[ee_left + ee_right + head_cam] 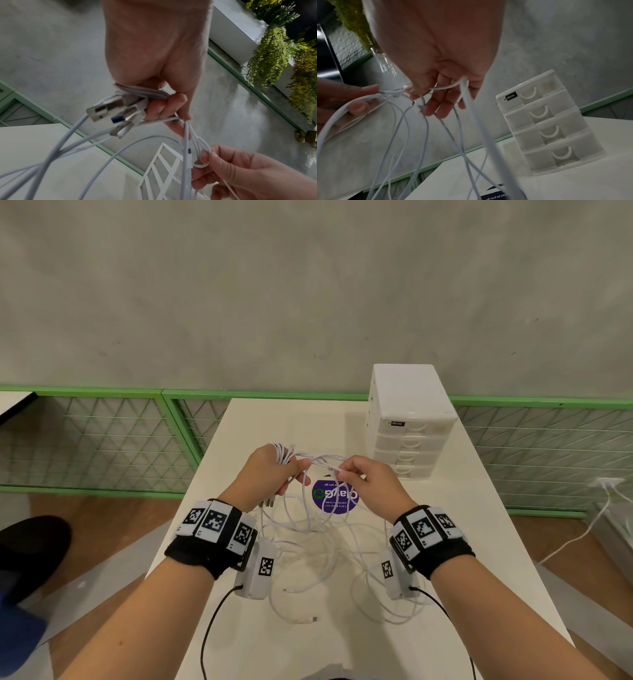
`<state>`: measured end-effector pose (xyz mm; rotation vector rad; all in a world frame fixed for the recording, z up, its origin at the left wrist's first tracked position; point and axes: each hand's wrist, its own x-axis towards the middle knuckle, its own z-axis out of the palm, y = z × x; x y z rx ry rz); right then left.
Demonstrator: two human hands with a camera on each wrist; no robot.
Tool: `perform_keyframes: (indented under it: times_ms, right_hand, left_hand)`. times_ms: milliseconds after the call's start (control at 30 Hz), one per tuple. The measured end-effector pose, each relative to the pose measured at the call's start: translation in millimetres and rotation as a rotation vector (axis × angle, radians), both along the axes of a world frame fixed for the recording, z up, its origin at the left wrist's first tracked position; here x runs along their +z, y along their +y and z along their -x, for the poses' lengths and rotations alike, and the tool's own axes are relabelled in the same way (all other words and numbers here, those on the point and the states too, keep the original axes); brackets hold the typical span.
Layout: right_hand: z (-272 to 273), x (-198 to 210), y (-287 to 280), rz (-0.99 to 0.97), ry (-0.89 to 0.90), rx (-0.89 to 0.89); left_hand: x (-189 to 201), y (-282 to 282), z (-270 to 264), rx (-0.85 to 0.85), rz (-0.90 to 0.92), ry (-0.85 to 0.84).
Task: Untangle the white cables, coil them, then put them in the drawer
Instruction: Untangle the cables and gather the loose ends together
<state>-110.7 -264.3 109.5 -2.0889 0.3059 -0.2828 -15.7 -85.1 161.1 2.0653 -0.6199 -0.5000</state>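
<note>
Several tangled white cables [318,529] hang from both hands down onto the white table [445,542]. My left hand [274,470] grips a bundle of cable turns [142,92] with USB plugs [109,112] sticking out below the fingers. My right hand [363,474] pinches a small cable loop [201,162] close to the left fingertips; more strands [423,128] drape over its fingers. A white drawer unit with four shut drawers [409,419] [544,121] stands at the table's far right.
A round purple sticker [334,496] lies on the table under the hands. Loose cable ends [308,618] lie near the front edge. A green mesh fence [102,436] runs behind the table. Another white cord [582,529] trails on the floor to the right.
</note>
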Motion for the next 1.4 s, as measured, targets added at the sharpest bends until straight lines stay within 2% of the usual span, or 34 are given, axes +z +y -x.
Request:
perform_keyframes:
  times_ms: [133, 333, 433, 567, 700, 867, 1033, 1167, 1333, 1400]
  right_hand:
    - [1.8, 1.2, 0.4, -0.046, -0.039, -0.004]
    - [4.6, 3.8, -2.0, -0.166, -0.028, 0.11]
    - [3.8, 1.4, -2.5, -0.238, -0.029, 0.091]
    - [1.4, -3.7, 4.3, -0.33, 0.009, 0.071]
    - [1.9, -5.9, 12.7, -0.27, 0.057, 0.104]
    - [8.4, -8.4, 9.0, -0.211, 0.067, 0.047]
    - [12.3, -2.0, 12.6, 0.168, 0.1, -0.065]
    - [11.0, -2.7, 6.8, 0.315, 0.059, -0.103]
    - [6.1, -6.0, -11.0, 0.205, 0.07, -0.145]
    - [4.4, -4.5, -15.9, 0.254, 0.049, -0.167]
  left_hand:
    - [-3.1, -0.1, -4.7, 0.002, 0.027, -0.005]
    - [-12.0, -1.2, -9.6, 0.106, 0.038, -0.029]
    - [-15.3, -2.9, -8.7, 0.179, 0.096, 0.027]
    - [-16.5, -11.3, -0.4, 0.195, 0.044, -0.026]
    - [-16.8, -18.0, 9.9, 0.19, 0.006, -0.066]
    - [-17.4, -17.4, 14.3, 0.188, 0.096, -0.048]
    - [-21.4, -19.0, 12.7, 0.198, 0.067, -0.056]
    - [-17.5, -18.8, 10.6, 0.144, 0.037, -0.046]
    - [-7.4, -16.2, 12.2, 0.048, -0.039, -0.014]
    - [-2.4, -14.1, 13.9, -0.012, -0.08, 0.06]
